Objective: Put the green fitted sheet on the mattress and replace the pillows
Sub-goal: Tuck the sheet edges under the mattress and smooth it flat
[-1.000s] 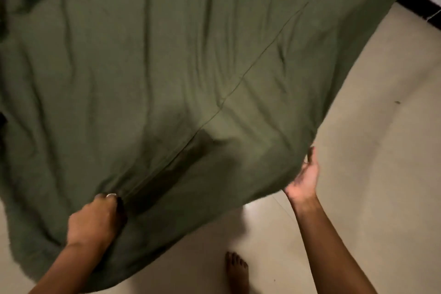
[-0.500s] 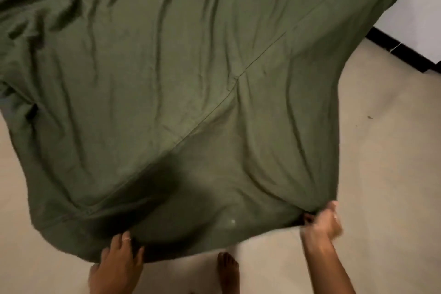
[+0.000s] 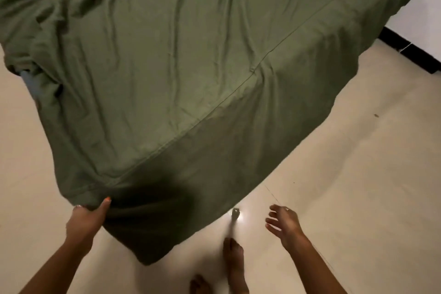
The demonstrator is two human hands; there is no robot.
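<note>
The green fitted sheet [image 3: 191, 79] is spread wide across the upper part of the view, wrinkled, with a seam running diagonally across it. Its near edge hangs down toward the floor. My left hand [image 3: 88, 218] grips the sheet's near left edge, thumb on top of the cloth. My right hand [image 3: 284, 222] is off the sheet, over the floor to the right of its hanging corner, fingers spread and holding nothing. A small blue-grey patch [image 3: 31, 81] shows under the sheet's left edge; the mattress itself is hidden. No pillows are in view.
Pale tiled floor [image 3: 346, 174] lies to the right and the left of the sheet. A white wall with a black skirting [image 3: 405, 48] stands at the upper right. My bare feet [image 3: 232, 262] are at the bottom middle.
The sheet has dropped and spread out flatter. My right hand has let go of the sheet's right edge and now hangs open. My left hand has taken hold of the near left edge.
</note>
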